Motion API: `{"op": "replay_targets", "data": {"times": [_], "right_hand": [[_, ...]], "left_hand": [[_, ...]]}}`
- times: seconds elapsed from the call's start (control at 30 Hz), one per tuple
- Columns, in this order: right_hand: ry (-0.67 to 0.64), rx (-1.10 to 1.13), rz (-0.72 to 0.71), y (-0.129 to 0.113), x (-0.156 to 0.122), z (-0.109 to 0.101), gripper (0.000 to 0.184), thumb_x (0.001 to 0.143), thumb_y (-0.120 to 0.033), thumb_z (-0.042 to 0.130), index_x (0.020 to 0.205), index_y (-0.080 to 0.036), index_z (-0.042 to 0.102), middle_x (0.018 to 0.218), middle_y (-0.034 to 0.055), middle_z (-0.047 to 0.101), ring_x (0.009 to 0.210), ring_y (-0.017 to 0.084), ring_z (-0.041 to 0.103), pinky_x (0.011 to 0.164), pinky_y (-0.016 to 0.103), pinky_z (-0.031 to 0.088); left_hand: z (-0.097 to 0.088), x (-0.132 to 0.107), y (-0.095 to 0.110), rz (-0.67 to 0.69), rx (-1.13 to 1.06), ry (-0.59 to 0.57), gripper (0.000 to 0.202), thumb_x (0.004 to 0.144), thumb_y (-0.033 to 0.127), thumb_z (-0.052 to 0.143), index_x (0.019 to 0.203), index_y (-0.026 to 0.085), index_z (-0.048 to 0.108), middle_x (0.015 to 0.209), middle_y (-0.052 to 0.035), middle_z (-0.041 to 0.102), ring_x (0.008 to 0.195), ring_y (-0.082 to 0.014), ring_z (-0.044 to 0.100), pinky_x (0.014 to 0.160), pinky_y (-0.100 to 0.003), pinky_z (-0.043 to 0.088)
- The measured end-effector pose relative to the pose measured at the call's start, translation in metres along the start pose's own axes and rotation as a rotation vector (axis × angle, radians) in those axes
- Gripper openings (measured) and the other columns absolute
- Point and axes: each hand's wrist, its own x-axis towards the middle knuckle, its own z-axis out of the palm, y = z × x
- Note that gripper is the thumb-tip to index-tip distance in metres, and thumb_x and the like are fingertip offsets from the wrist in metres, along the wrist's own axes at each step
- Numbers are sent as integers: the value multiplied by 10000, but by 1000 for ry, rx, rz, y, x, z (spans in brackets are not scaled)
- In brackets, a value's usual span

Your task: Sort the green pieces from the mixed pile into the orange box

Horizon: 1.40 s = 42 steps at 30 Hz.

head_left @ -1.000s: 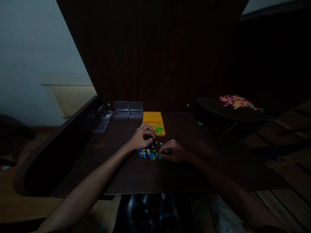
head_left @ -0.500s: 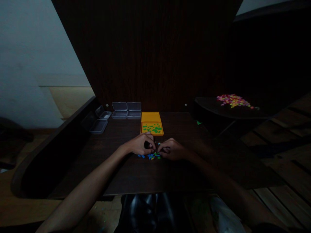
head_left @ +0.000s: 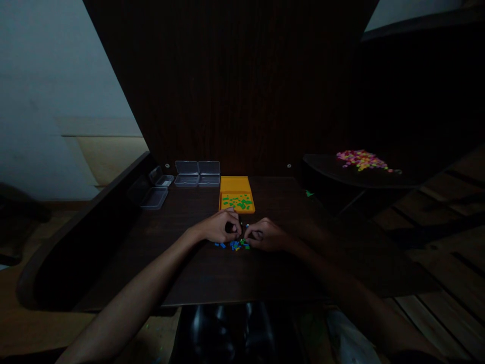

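My left hand (head_left: 223, 226) is just in front of the yellow box, its fingers curled with thumb and fingertips drawn together. Opposite it, my right hand (head_left: 264, 235) is closed in a pinch above the right side of the small pile. What either hand holds, if anything, is too small to make out. Beneath and between them lie several small blue, green and yellow toy bricks (head_left: 235, 245) on the dark table. Behind my hands stands the open yellow box (head_left: 234, 183) with many small green pieces (head_left: 242, 203) in its near half.
Clear plastic cases with raised lids (head_left: 197, 180) stand at the back left, with another clear case (head_left: 153, 198) nearer the left side wall. On a dark shelf (head_left: 322, 162) to the right lies a heap of pink and yellow pieces (head_left: 361, 159). A green scrap (head_left: 309, 193) sits below it.
The view has shifted very slightly. Both hands stay almost in the same place, still pinched over the small bricks.
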Motion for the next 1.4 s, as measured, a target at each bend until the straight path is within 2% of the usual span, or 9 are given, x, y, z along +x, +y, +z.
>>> {"op": "replay_targets", "data": {"times": [0.2, 0.33, 0.57, 0.7, 0.77, 0.87, 0.97, 1.13, 1.4], "right_hand": [[18, 40, 71, 1, 1, -2, 153, 799, -283, 610, 809, -152, 688, 511, -66, 476, 450, 60, 386, 483, 181, 318], [100, 77, 97, 1, 3, -5, 190, 820, -329, 596, 816, -155, 671, 503, -72, 452, 448, 60, 357, 475, 184, 304], [367, 68, 150, 1, 5, -11, 229, 833, -372, 582, 825, -156, 655, 482, -67, 417, 443, 68, 323, 448, 205, 265], [433, 20, 174, 4, 5, -17, 229, 836, -369, 579, 820, -157, 663, 504, -54, 447, 462, 75, 365, 465, 208, 286], [439, -15, 188, 8, 5, -20, 232, 839, -369, 583, 825, -157, 673, 519, -46, 471, 476, 81, 387, 478, 210, 301], [457, -35, 198, 15, 8, -22, 245, 841, -378, 582, 822, -155, 682, 549, -34, 504, 501, 88, 407, 492, 212, 311], [472, -17, 208, 21, 12, -22, 240, 834, -372, 577, 811, -156, 678, 554, -36, 491, 512, 91, 405, 494, 210, 305], [555, -87, 206, 22, 24, -23, 187, 829, -315, 593, 791, -153, 681, 590, -31, 463, 553, 100, 415, 542, 226, 326], [377, -134, 199, 28, 58, -31, 84, 768, -187, 655, 743, -148, 725, 697, -1, 542, 624, 104, 472, 581, 224, 340]], "left_hand": [[-2, 1, -4, -4, -4, 19, 124, 745, 119, 605, 731, 175, 714, 713, -9, 622, 734, -142, 574, 791, -262, 446], [-1, 2, -5, -39, -54, 114, 115, 815, 177, 597, 815, 166, 711, 782, -26, 672, 769, -149, 604, 775, -261, 464], [9, 6, -12, -177, -134, 383, 158, 869, 288, 601, 900, 172, 703, 834, -17, 715, 758, -152, 635, 726, -258, 492], [5, 8, -20, -252, 40, 658, 127, 867, 291, 632, 863, 195, 715, 874, -34, 696, 895, -196, 599, 861, -341, 476], [2, 7, -27, -308, 113, 739, 103, 854, 282, 653, 856, 207, 723, 939, -45, 673, 979, -216, 565, 934, -383, 450], [2, 4, -40, -410, 160, 756, 75, 822, 260, 682, 844, 218, 740, 1039, -54, 620, 1060, -236, 514, 989, -416, 424], [5, 1, -54, -478, 150, 702, 57, 798, 249, 698, 791, 225, 749, 1070, -57, 593, 1090, -258, 484, 1016, -450, 405], [7, 2, -61, -562, 130, 654, 75, 796, 244, 688, 780, 227, 759, 1108, -65, 582, 1120, -280, 475, 1033, -481, 377], [7, 2, -63, -606, 83, 663, 98, 806, 256, 666, 825, 242, 762, 1095, -51, 609, 1095, -272, 510, 1007, -484, 396]]}}
